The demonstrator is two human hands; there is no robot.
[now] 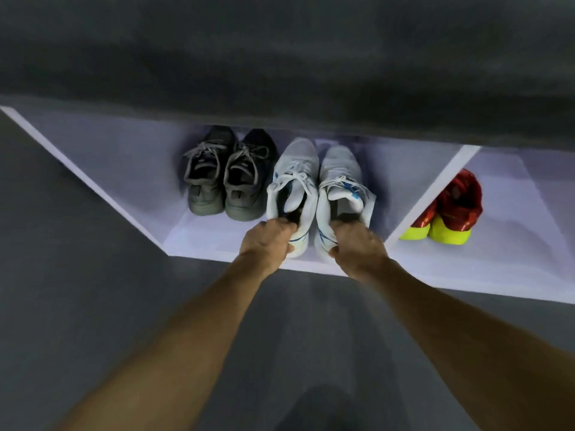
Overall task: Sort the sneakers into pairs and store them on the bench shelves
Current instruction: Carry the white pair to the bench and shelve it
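Both hands — left (267, 241), right (357, 247) — each gripping a white sneaker's heel (292, 194) (339, 188); no legible branding.

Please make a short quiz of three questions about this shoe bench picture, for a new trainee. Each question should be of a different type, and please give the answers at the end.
1. True or false: the left hand and the right hand each grip the heel of one white sneaker.
2. What stands directly left of the left white sneaker in the same compartment? A) red and yellow pair B) dark grey pair C) a box
3. Fill in: the red and yellow pair sits in the compartment to the ____ of the divider.

Key
1. True; the right white sneaker is held the same way.
2. B, the dark grey pair.
3. right
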